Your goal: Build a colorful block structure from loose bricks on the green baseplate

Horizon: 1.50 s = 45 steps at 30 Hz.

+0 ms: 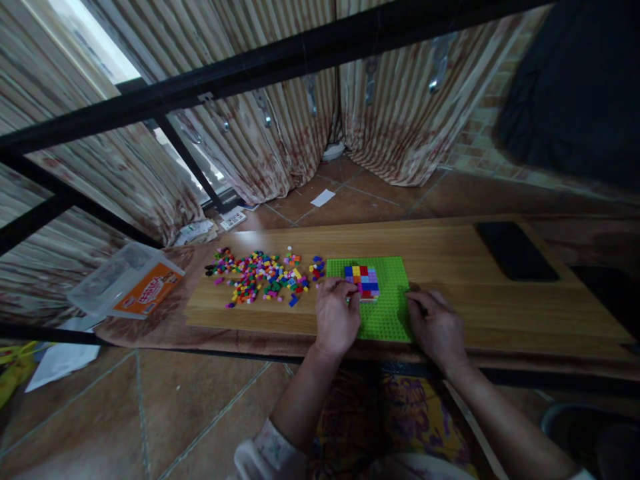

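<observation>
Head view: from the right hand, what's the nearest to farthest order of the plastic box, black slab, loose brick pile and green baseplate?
1. Green baseplate, just left of the right hand.
2. Black slab, right side.
3. Loose brick pile, left.
4. Plastic box, far left.

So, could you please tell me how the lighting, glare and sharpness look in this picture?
Head view: dim overall, with the window washed out at upper left; head view: pale glare along the far edge of the wooden board; head view: the dark shape at upper right shows little detail; head view: loose bricks show bright colours but soft outlines.
</observation>
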{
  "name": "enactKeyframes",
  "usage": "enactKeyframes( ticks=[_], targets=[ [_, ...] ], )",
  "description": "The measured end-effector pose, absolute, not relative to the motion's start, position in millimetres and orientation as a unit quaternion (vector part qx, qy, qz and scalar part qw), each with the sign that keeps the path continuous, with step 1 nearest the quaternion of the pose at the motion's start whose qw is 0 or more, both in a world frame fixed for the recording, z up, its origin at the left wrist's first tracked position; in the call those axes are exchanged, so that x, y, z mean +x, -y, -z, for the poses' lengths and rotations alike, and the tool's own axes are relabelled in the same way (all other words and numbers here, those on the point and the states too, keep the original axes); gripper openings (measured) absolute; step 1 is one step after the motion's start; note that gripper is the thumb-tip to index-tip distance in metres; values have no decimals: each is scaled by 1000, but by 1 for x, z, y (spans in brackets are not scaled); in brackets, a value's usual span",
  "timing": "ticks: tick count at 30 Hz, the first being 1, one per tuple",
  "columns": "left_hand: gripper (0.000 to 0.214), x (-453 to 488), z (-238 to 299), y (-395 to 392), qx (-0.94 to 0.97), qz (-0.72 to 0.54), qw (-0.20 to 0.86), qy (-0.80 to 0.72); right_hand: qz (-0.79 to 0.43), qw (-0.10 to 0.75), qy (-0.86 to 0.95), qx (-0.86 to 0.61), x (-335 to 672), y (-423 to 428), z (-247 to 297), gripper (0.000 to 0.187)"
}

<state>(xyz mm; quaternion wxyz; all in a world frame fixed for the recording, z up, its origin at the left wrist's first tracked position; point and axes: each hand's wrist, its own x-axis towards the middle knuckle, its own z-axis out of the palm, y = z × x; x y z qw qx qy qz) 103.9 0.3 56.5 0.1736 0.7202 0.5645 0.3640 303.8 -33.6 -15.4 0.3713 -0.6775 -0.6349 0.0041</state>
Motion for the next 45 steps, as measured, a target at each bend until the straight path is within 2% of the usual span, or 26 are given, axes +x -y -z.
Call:
enactKeyframes(
  ticks=[8, 18, 26, 45],
  targets=[
    [10, 102, -54, 4, 716, -375, 162, -565, -7, 373, 639, -673, 305, 33, 16, 25],
    [34, 101, -44, 14, 785, -321, 74, -524, -16, 369, 641, -673, 304, 34, 14, 24],
    [33, 103, -37, 15, 800, -294, 39, -522, -10, 368, 641, -674, 306, 33, 17, 25],
    [41, 100, -14, 10, 788, -334, 13, -516, -5, 373, 637, -674, 304, 33, 17, 25]
  ],
)
